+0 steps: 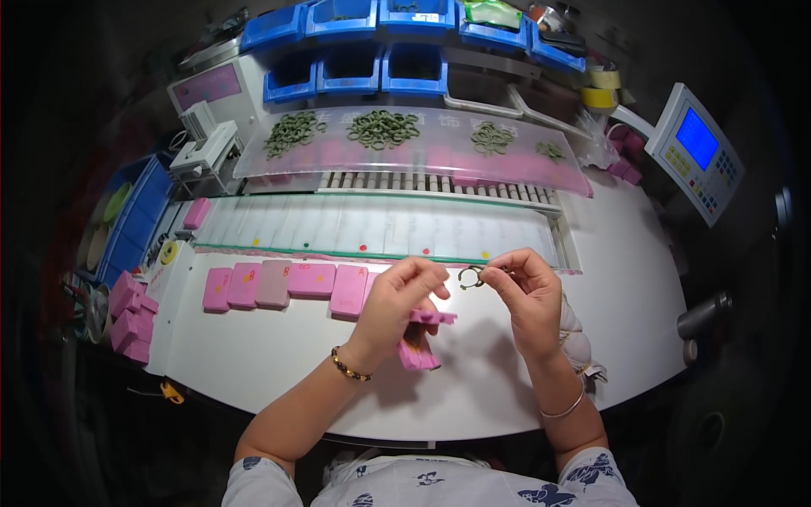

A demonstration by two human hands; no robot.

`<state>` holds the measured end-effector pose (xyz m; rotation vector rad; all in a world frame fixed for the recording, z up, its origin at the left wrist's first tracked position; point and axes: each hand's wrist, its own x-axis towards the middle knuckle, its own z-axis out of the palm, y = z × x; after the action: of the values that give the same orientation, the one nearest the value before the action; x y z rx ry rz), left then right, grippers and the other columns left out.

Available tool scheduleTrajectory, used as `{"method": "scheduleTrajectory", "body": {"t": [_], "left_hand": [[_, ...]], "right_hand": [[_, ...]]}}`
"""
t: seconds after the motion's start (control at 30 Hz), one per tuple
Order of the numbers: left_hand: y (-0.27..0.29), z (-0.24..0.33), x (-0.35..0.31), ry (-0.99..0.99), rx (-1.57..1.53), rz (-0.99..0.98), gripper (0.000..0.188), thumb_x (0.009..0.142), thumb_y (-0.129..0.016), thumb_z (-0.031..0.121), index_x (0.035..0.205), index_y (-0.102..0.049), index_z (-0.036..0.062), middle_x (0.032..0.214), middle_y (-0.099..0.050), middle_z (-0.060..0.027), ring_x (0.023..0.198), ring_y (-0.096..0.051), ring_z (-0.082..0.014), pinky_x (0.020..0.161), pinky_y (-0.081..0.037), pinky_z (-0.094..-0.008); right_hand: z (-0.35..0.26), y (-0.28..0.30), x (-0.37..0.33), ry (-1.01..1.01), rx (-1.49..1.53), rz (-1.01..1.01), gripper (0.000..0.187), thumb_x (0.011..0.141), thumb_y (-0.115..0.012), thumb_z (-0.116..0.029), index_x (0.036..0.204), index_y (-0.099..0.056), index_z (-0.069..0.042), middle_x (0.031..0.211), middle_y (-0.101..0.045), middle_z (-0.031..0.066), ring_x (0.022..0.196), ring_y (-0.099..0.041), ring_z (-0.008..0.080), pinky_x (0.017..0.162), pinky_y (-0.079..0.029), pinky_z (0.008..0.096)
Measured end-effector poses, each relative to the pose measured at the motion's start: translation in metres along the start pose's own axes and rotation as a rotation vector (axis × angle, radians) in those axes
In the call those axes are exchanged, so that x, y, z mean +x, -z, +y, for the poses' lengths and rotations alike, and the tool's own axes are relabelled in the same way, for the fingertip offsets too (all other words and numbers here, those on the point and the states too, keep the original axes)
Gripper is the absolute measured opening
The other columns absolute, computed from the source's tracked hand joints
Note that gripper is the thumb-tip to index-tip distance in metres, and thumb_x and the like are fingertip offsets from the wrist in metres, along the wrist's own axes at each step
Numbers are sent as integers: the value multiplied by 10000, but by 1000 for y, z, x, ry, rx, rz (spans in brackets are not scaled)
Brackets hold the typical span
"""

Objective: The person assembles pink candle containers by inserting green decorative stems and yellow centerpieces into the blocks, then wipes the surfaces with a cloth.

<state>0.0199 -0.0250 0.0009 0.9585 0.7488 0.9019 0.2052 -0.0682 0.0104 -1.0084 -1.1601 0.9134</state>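
Note:
My left hand (393,304) is closed around a pink rubber mold (418,357) whose two parts gape open, one above the other, with a dark gap between. In my right hand (534,302), thumb and fingers pinch a couple of thin dark green wax rings (470,277), which stick out to the left toward the other hand. The rings and the mold are apart. Just left of my left hand, a row of pink mold blocks (312,280) with red marks lies on the white table (498,397).
Beyond my hands runs a long glass-topped strip (380,228) with coloured dots, then rollers (422,182). Behind them, a translucent sheet (452,160) bears piles of green rings (383,129). Blue bins (347,71) line the back. A control panel (698,152) stands right, pink blocks (133,321) left.

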Motion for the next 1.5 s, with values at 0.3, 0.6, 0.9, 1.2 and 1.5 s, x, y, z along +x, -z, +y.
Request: {"method": "scheduleTrajectory", "body": {"t": [0.3,0.6,0.9,1.2,1.5], "left_hand": [[4,-17,2,-166,133,-150,219,906,-696,107,1075,-620,-9,1002,-628,-34,779,-598,-45,676,-509,-192],[4,-18,0,-238,203,-68,146,901,-689,74,1023,-663,-3,899,-670,-9,744,-614,-38,633,-501,-192],[3,-20,1,-267,232,-35,142,903,-687,76,1022,-670,0,892,-672,-14,715,-616,-43,617,-497,-192],[3,-3,-6,20,-18,-199,243,964,-631,190,1079,-674,-20,845,-640,-25,719,-594,-59,637,-507,-208],[6,0,-8,95,-138,-260,194,979,-607,174,996,-670,-9,818,-616,-2,721,-575,-58,653,-482,-213]], "right_hand": [[7,-4,-3,344,-316,-16,123,827,-733,-3,902,-654,-60,860,-660,17,698,-504,81,598,-390,227],[6,-7,-2,524,-474,-39,142,783,-755,-10,866,-669,-87,836,-667,-4,713,-501,133,579,-364,266],[5,-7,-2,497,-481,-46,164,761,-769,3,866,-669,-74,844,-665,12,721,-527,142,589,-380,270],[-1,-6,-4,877,-732,-54,216,714,-776,35,877,-692,-79,825,-605,35,731,-569,188,597,-443,298],[8,-13,-9,565,-409,-152,164,730,-794,24,845,-702,-48,808,-606,48,686,-582,161,607,-474,282]]}}
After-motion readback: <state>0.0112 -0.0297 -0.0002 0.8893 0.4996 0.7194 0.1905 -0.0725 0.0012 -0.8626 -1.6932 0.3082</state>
